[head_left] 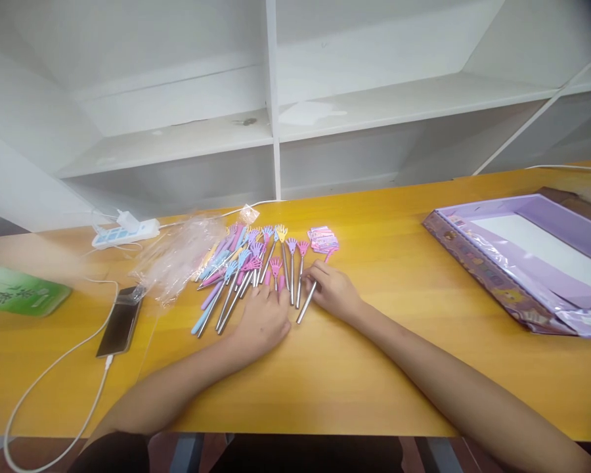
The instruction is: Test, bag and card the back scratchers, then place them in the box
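Note:
Several back scratchers (243,259) with small hand-shaped heads and metal rods lie in a pile, in pink, purple, blue and yellow. At the pile's front edge my left hand (263,315) has its fingers closed over a pink back scratcher (276,266), whose lower part is hidden. Pinched in my right hand (335,289) is another back scratcher (306,305), tilted, its metal rod pointing toward me. A purple one (291,263) and a pink one (302,249) lie side by side between my hands. Just beyond my right hand is a stack of pink and purple cards (324,240).
Clear plastic bags (182,256) lie left of the pile, near a white power strip (125,233). A phone (121,322) on a white cable and a green packet (22,290) are farther left. An open purple box (502,263) stands right. White shelves (276,98) rise behind the table.

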Tool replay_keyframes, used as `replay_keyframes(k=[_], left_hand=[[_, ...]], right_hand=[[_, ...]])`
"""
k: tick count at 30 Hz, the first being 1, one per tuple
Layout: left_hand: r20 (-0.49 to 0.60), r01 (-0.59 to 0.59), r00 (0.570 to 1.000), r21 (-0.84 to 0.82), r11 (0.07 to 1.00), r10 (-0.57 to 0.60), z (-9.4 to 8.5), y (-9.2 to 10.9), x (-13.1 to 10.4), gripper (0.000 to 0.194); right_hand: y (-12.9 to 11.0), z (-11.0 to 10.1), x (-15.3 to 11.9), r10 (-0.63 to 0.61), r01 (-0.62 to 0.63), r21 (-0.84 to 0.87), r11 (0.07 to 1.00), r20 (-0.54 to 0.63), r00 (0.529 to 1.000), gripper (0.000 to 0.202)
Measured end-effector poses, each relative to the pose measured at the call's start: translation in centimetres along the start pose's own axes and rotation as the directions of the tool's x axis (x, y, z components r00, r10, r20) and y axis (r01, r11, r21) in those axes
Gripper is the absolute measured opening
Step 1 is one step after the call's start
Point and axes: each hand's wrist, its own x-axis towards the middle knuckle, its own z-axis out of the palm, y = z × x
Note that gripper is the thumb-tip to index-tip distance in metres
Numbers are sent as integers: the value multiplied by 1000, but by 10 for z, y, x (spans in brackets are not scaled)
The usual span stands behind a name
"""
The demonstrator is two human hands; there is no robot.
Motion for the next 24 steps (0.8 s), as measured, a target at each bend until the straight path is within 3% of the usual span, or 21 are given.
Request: replay_keyframes(k=[6,10,15,19,24], left_hand=[[-3,13,1000,-12,1000,-13,-4,-5,1,48],[16,137,991,-75,988,-136,-20,-16,0,37],[88,175,984,-365,914,-153,-42,-34,-3,22],[111,131,991,-645,753,-77,-35,-42,2,40],[82,71,997,-769,636,-12,-18,-38,5,46]], right_hand=[[3,-2,0,23,-23,2,1000,15,1000,17],[9,-14,3,73,-73,-19,997,-1,997,16],[18,-40,10,164,-165,-88,982,-16,986,43],[23,-57,11,244,-250,-136,959,-59,968,48],[20,-63,11,309,-339,-189,922,-171,935,37]])
